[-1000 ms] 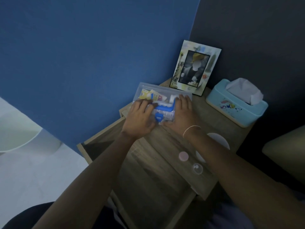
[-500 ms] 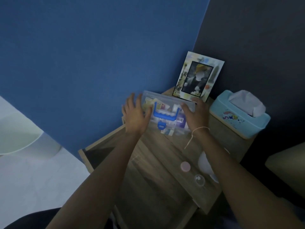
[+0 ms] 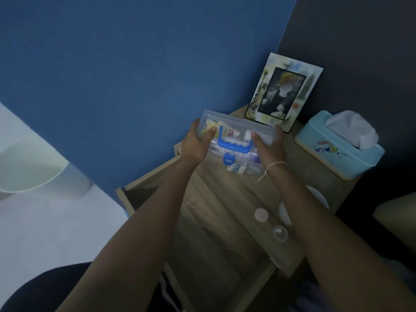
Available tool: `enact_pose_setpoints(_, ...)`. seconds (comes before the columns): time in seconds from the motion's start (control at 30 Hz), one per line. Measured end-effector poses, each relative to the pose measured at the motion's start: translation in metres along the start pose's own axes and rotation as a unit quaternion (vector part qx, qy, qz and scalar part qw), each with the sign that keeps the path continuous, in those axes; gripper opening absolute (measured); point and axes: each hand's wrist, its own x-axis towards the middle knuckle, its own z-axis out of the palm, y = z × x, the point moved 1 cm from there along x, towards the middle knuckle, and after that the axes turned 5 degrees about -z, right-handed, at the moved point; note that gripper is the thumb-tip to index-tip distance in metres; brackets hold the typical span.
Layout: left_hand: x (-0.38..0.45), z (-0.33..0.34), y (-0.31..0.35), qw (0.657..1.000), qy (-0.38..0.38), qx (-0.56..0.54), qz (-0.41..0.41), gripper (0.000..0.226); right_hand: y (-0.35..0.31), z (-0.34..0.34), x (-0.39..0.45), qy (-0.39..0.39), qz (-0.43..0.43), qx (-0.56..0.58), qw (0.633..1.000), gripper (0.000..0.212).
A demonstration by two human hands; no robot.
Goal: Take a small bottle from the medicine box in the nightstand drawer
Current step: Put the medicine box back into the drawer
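Head view, dim room. I am gripping a clear plastic medicine box (image 3: 236, 140) with a blue carrying handle (image 3: 234, 144) and a blue front latch (image 3: 228, 160), one hand at each end. My left hand (image 3: 198, 143) is clamping the left end, its thumb lying across the lid; my right hand (image 3: 269, 146) is clamping the right end in the same way, and a thin pale string bracelet (image 3: 273, 167) is hanging at that wrist. The two hands are standing well apart, with the whole length of the box between them. The box is sitting at the back of the wooden nightstand surface (image 3: 247, 194), above the open wooden drawer (image 3: 202, 244), close to the blue wall (image 3: 135, 75). Coloured packets and small containers are showing through the clear lid, but I cannot tell which of them is a small bottle. Behind the box a pale decorated picture frame (image 3: 284, 92) is leaning upright against the dark wall. To its right a light blue tissue box (image 3: 337, 147) is offering a white tissue. A small round pink cap (image 3: 261, 214) and a small clear dome (image 3: 279, 233) are lying on the wood between my forearms.
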Motion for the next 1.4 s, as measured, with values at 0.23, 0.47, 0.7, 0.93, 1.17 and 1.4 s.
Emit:
enact_pose_setpoints(0.23, -0.051, -0.082, 0.009, 0.999, -0.015, 0.028, 0.034, 0.055, -0.021, -0.005, -0.089, -0.168, -0.047, 0.058, 0.983, 0.096)
enact_pose_setpoints(0.47, -0.099, -0.148, -0.010, 0.994, -0.061, 0.093, 0.010, 0.062, -0.005, 0.007, -0.190, -0.240, -0.071, 0.019, 0.968, 0.115)
enact_pose_setpoints(0.7, -0.108, -0.149, -0.062, 0.960, -0.103, 0.252, -0.067, 0.067, 0.035, 0.027, -0.251, -0.213, -0.067, -0.099, 0.970, 0.112)
enact_pose_setpoints(0.93, -0.091, -0.113, -0.092, 0.922, -0.174, 0.340, -0.062, 0.064, 0.074, 0.046, -0.267, -0.185, -0.023, -0.186, 0.965, 0.108)
enact_pose_setpoints(1.17, -0.077, -0.084, -0.122, 0.902, -0.231, 0.341, -0.126, 0.064, 0.111, 0.061, -0.266, -0.169, 0.045, -0.182, 0.968, 0.111)
enact_pose_setpoints(1.4, -0.082, -0.083, -0.138, 0.902, -0.235, 0.354, -0.081, 0.084, 0.132, 0.068, -0.267, -0.191, 0.056, -0.205, 0.958, 0.119)
